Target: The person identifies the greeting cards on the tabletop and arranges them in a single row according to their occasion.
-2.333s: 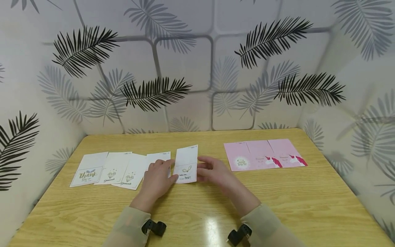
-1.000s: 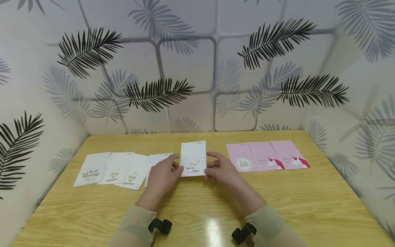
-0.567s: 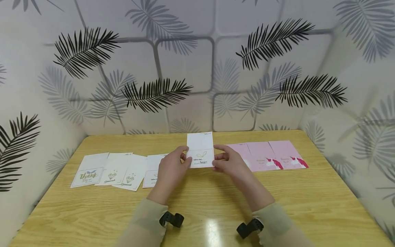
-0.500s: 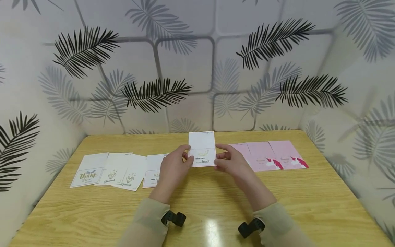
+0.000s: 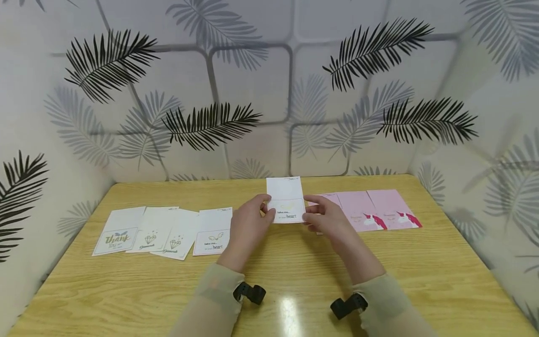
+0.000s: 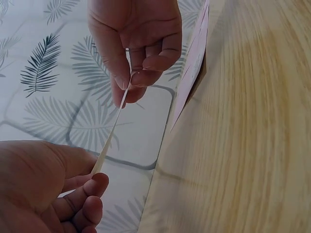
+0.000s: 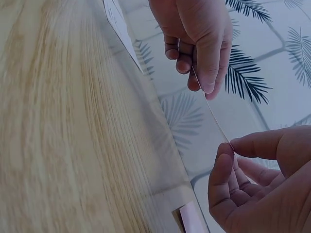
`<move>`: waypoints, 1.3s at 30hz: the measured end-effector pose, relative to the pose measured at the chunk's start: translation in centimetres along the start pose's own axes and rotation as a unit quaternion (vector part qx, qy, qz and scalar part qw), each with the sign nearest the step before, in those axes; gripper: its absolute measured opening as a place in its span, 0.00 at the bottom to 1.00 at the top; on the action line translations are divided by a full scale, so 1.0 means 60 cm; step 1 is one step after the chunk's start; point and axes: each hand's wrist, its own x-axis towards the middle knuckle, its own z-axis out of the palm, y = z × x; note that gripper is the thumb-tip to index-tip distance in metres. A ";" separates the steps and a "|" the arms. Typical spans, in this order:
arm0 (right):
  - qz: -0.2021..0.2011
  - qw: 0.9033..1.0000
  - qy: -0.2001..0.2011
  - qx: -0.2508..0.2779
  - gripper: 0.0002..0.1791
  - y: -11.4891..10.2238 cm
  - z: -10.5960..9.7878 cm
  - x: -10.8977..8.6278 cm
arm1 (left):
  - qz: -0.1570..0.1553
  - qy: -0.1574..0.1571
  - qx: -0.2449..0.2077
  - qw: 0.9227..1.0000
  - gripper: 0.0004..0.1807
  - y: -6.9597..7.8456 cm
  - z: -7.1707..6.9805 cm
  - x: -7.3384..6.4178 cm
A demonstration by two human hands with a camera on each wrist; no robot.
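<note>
A white card [image 5: 285, 199] printed "take me... heart" with gold wings is held up between both hands in the head view. My left hand [image 5: 251, 227] pinches its left edge and my right hand [image 5: 330, 222] pinches its right edge. Both wrist views show the card edge-on as a thin line, off the table, between the fingertips of the left hand [image 6: 48, 187] and the right hand [image 7: 262, 174]. Left of the hands lies a matching wings card [image 5: 212, 234], its right edge close to my left wrist.
On the wooden table [image 5: 147, 290], a "Thank you" card [image 5: 120, 231] and two overlapping diamond cards [image 5: 157, 229] lie at left. Several overlapping pink cards [image 5: 353, 206] lie at right, partly behind my right hand. A leaf-patterned wall covering [image 5: 252, 84] stands behind the table.
The held card has risen and moved right, away from the matching wings card, which is now uncovered. Both hands travelled with it. My right hand now covers part of the pink cards.
</note>
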 end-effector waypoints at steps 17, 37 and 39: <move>0.018 0.999 0.007 -0.048 0.28 0.011 -0.012 0.007 | 0.004 -0.022 0.024 0.999 0.17 0.000 0.029 0.005; 0.027 0.985 -0.006 -0.168 0.19 0.020 -0.024 0.005 | 0.016 -0.062 0.054 0.996 0.17 -0.005 0.052 -0.002; 0.027 0.984 -0.011 -0.175 0.18 0.020 -0.026 0.004 | 0.015 -0.065 0.053 0.996 0.17 -0.006 0.053 -0.002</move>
